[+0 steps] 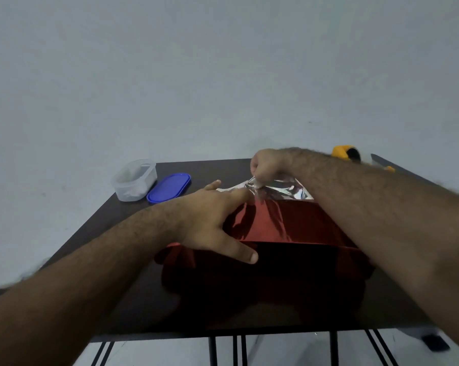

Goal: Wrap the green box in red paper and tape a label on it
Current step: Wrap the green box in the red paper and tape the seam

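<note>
Pale grey wall fills the background behind a dark table [133, 286] on thin black legs. At the table's middle, a package covered in shiny red paper [281, 223] is seen; no green of the box itself is visible. Beyond the package, a flap of the paper is turned over so that its silver underside [283, 191] is shown. The left hand [215, 220] is laid flat on the package's left top, fingers spread and straight, thumb stretched along the near edge. The edge of the silver flap is pinched by the curled fingers of the right hand [265, 165], just beyond the package. To the far left of the package, a clear plastic container [133, 179] is set, with a blue lid [169, 187] lying just beside it. At the far right of the package, a yellow tape dispenser [347, 153] is partly hidden by the right forearm.
</note>
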### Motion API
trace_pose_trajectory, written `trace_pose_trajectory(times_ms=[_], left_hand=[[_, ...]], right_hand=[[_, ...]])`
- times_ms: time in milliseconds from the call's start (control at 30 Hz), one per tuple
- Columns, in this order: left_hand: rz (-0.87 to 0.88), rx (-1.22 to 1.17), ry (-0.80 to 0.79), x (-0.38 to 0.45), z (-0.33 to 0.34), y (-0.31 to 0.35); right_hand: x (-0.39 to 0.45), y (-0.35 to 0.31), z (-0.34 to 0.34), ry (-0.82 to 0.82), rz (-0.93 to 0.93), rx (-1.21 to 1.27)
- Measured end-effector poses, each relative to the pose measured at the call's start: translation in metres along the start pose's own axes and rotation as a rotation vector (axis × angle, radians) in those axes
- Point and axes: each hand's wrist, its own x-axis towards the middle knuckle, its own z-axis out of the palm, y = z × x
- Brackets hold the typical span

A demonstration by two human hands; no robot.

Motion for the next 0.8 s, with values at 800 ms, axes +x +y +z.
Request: trace_pose_trajectory(times_ms=[800], left_hand=[[-0.247, -0.170, 0.480, 0.052, -0.041, -0.065]], right_hand=[[-0.091, -0.006, -0.067, 0.051, -0.332, 0.479]])
